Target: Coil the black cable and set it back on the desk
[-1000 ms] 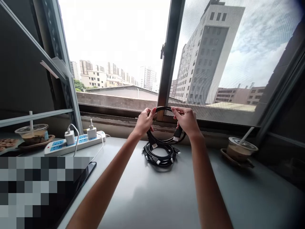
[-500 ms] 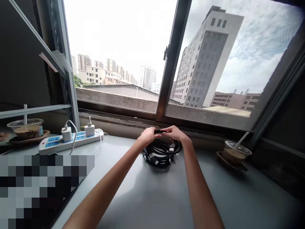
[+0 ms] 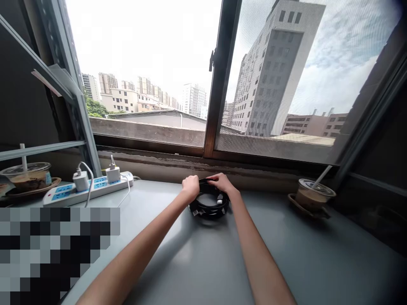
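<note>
A coil of black cables (image 3: 210,211) with several pale plugs lies on the grey table (image 3: 190,262), close to the wall below the window. At the coil's far left side my left hand (image 3: 191,186) is closed around the cables, its fingertips partly hidden. My right hand (image 3: 221,183) pinches the cables at the far right side of the coil. A light-coloured connector (image 3: 220,199) shows inside the ring, just below my right hand.
To the left lies a white power strip (image 3: 92,190) with two white chargers and a cable. A lidded drink cup (image 3: 313,195) stands on a holder at the right, another cup (image 3: 27,176) at far left. A metal frame (image 3: 76,97) rises left. The lower left is blurred out.
Both hands have drawn slightly nearer the coil, the right one moving left and down. The loop that was raised now lies with the rest of the coil. The view has shifted slightly.
</note>
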`<control>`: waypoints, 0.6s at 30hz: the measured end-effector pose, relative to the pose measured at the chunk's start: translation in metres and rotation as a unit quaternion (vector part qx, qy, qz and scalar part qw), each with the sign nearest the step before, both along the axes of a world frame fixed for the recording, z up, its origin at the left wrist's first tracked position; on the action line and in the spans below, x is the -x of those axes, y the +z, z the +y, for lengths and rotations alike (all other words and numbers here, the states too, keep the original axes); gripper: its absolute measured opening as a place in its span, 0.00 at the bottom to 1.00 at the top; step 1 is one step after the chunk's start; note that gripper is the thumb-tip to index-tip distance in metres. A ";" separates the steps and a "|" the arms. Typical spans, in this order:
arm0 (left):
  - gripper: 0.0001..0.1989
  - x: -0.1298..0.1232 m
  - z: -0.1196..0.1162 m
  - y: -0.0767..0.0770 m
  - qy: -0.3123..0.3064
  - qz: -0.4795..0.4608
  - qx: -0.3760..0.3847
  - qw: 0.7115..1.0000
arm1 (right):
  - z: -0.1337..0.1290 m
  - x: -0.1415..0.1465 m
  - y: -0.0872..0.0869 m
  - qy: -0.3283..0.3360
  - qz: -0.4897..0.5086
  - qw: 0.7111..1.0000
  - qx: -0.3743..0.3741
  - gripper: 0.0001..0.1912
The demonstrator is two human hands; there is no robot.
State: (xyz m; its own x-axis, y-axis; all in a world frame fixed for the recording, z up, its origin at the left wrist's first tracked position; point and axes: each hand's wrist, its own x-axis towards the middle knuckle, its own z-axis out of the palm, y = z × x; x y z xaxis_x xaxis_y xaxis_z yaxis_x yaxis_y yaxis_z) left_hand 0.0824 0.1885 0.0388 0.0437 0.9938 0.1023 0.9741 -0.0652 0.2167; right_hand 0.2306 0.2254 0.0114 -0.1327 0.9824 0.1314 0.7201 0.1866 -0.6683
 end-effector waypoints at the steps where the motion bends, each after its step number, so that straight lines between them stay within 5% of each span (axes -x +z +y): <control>1: 0.11 0.002 0.002 0.001 -0.002 -0.001 -0.005 1.000 | 0.000 0.000 0.001 -0.002 -0.009 1.000 -0.001 0.16; 7: 0.11 0.016 0.013 0.000 -0.025 -0.014 -0.013 1.000 | -0.002 0.005 0.013 -0.014 -0.082 0.996 -0.020 0.13; 18: 0.17 0.010 0.018 -0.029 -0.030 -0.018 -0.002 0.999 | 0.003 0.007 0.004 -0.005 -0.189 0.981 0.038 0.15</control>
State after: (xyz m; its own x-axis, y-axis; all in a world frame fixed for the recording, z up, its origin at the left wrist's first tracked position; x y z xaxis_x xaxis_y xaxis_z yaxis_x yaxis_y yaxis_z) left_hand 0.0720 0.2061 0.0097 0.0994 0.9890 0.1097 0.9597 -0.1244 0.2518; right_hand 0.2236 0.2286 0.0149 -0.1479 0.9890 0.0016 0.9211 0.1384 -0.3639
